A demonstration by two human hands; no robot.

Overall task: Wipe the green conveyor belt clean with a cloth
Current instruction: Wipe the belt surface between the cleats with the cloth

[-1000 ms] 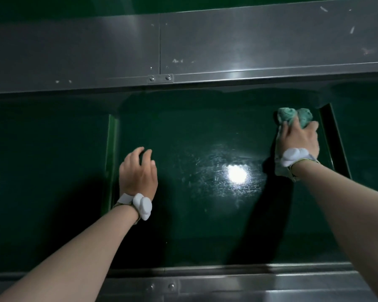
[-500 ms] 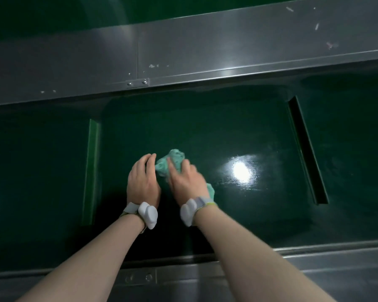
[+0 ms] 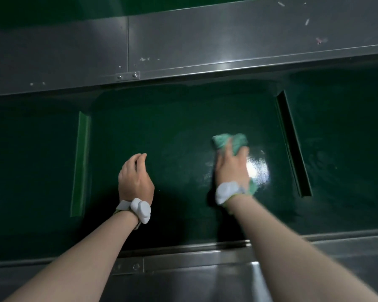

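Two bare hands, one cloth and one green belt (image 3: 179,136) are in view, the belt running left to right between two metal rails: a far rail (image 3: 205,40) and a near rail (image 3: 183,273). Two raised green cleats cross the belt, a left cleat (image 3: 80,162) and a right cleat (image 3: 292,144), and both hands lie in the section between them. Each wrist carries one white band, so two bands in all: one on the left wrist (image 3: 139,209) and one on the right wrist (image 3: 228,191). The right hand (image 3: 231,166) lies palm down on the belt, pressing the single crumpled teal cloth (image 3: 223,141) flat beneath it; the cloth bunches out past the fingertips on the far side, and a small corner of it shows by the wrist on the near right. The fingers are spread over the cloth rather than closed round it. The left hand (image 3: 135,177) rests on the bare belt, left of the cloth and well apart from it, fingers loosely curled and grasping nothing. One bright patch of reflected light (image 3: 258,168) sits on the wet-looking belt just right of the right hand, between it and the right cleat. The right hand and forearm are slightly blurred
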